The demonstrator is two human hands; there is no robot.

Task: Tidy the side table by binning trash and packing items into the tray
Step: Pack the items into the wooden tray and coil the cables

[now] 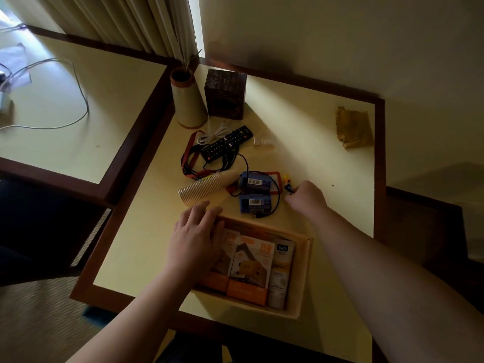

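The side table (314, 121), pale-topped with a dark wooden border, carries everything here, and a second table of the same make adjoins its left edge with a white cable looped across it. Toward the near edge sits the tray (305, 271), a shallow wooden box holding two orange cartons (248, 268) side by side and a white tube (280, 276) against its right wall. The left hand (196, 239) lies flat with straight fingers over the tray's far-left corner, resting on the left carton and gripping nothing. The right hand (306, 197) reaches past the tray's far-right corner toward the table's middle, its fingers curled and pinching a small multicoloured item (288, 182), which is too small to identify. At the far-left corner stand a cone-shaped vase (187, 100) and, just beside it, a dark patterned tissue box (225, 94). A crumpled brown paper (353, 128) lies near the right edge, well apart from the rest. In the middle, a stack of paper cups (207, 188) lies on its side just beyond the left hand, next to two blue barcode-labelled packs (255, 193) ringed by black and red wires. Farther back, a black remote control (226, 142) rests across a tangle of cords (191, 159), with a small clear wrapper (263, 142) just to its right.
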